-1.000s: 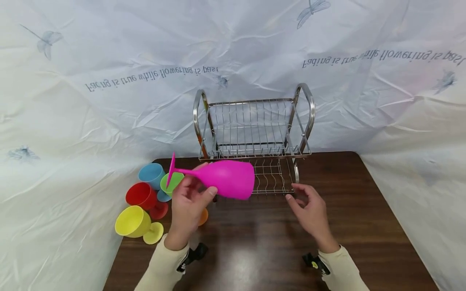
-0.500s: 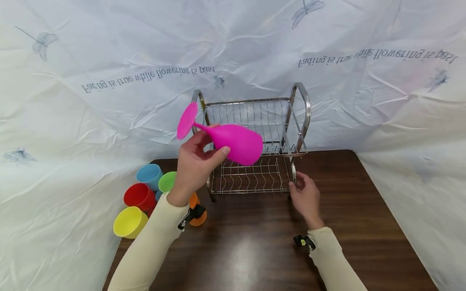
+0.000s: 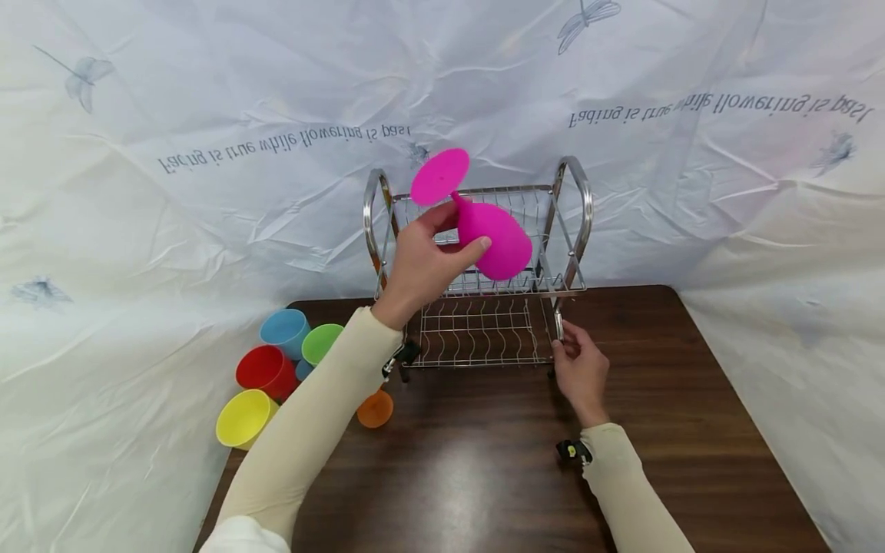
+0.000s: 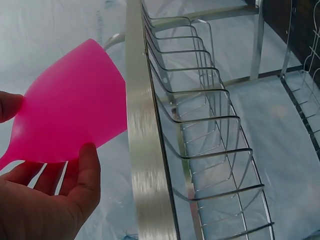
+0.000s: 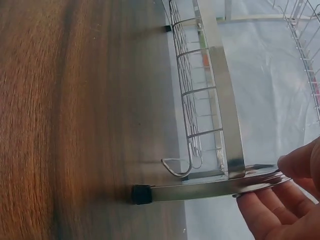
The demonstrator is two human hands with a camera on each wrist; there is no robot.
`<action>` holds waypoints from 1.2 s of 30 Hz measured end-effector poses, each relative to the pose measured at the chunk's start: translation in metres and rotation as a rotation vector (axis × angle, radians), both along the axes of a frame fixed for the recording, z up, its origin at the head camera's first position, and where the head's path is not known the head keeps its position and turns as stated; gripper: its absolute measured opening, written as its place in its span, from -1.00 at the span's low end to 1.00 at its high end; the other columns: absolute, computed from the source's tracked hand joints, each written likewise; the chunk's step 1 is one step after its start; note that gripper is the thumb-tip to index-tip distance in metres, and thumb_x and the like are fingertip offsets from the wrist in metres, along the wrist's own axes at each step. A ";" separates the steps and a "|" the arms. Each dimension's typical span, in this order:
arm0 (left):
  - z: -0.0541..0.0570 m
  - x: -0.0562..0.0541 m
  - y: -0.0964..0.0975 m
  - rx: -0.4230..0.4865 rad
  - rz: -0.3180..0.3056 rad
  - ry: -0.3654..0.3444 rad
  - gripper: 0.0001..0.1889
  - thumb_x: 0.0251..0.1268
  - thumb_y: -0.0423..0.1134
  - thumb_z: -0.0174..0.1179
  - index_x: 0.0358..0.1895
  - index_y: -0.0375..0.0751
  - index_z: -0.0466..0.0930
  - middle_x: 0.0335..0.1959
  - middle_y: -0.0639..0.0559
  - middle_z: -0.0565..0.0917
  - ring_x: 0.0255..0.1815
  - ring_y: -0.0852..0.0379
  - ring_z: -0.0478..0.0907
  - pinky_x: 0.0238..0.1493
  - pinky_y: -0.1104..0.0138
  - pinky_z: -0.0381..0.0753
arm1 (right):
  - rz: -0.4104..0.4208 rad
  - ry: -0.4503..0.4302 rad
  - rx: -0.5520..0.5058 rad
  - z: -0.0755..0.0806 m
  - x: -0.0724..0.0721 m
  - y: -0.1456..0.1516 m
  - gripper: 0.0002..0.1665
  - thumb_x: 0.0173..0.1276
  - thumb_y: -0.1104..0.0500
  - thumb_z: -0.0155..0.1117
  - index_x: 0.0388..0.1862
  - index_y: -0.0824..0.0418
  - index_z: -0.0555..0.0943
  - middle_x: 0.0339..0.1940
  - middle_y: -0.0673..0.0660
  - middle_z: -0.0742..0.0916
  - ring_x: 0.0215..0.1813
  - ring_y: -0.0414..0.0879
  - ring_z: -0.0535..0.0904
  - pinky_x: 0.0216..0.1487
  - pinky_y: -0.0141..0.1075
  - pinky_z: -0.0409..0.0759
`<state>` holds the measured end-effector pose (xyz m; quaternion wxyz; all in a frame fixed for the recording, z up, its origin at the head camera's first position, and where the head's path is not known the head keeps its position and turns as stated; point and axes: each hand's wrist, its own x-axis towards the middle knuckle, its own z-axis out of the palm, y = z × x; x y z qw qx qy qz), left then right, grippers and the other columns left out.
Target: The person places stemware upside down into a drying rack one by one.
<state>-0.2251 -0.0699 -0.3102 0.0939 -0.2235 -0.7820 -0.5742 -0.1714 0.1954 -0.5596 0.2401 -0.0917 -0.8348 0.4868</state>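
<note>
My left hand point(image 3: 432, 261) grips a magenta goblet point(image 3: 494, 240) by its bowl near the stem, with the round foot tipped up and the mouth slanting down to the right. In the head view the goblet overlaps the upper tier of a metal dish rack point(image 3: 477, 369). The left wrist view has the goblet's bowl point(image 4: 70, 100) right beside a flat rail point(image 4: 145, 125) of the rack. My right hand point(image 3: 581, 370) holds the rack's right front leg between thumb and fingers, and the leg point(image 5: 210, 188) shows its black foot cap in the right wrist view.
On the table's left side stand a blue goblet point(image 3: 285, 330), a green one point(image 3: 321, 342), a red one point(image 3: 266, 372) and a yellow one point(image 3: 243, 419). An orange goblet's foot point(image 3: 376, 410) shows beside my left sleeve. Printed white sheeting point(image 3: 276, 207) hangs behind and beside the brown table point(image 3: 484, 461).
My left hand has carried the goblet up and right to the upper tier, tipping its foot upward. My right hand has moved in and taken hold of the rack's leg.
</note>
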 end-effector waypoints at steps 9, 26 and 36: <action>0.008 -0.026 0.018 -0.168 0.011 -0.061 -0.25 0.34 -0.06 0.47 0.55 -0.14 0.44 0.33 -0.01 0.66 0.29 0.07 0.65 0.08 0.29 0.79 | -0.030 0.014 -0.013 0.004 -0.006 -0.001 -0.57 0.44 0.33 0.40 0.27 0.20 0.73 -0.02 0.28 0.83 0.01 0.16 0.81 -0.16 -0.85 0.45; -0.013 -0.049 0.062 -0.373 -0.094 -0.157 -0.27 0.39 -0.12 0.45 0.57 -0.14 0.40 0.47 0.00 0.55 0.44 0.04 0.53 0.29 0.23 0.71 | -0.036 0.035 0.001 0.004 -0.007 0.002 -0.57 0.39 0.37 0.43 0.23 0.22 0.75 -0.06 0.31 0.85 -0.07 0.20 0.82 -0.19 -0.85 0.44; -0.018 -0.053 0.070 -0.418 -0.095 -0.167 -0.26 0.42 -0.09 0.43 0.59 -0.14 0.38 0.47 -0.01 0.55 0.43 0.05 0.54 0.29 0.24 0.71 | -0.042 0.045 -0.003 0.001 -0.005 0.001 -0.55 0.36 0.41 0.43 0.23 0.23 0.75 -0.10 0.30 0.86 -0.11 0.19 0.82 -0.21 -0.84 0.45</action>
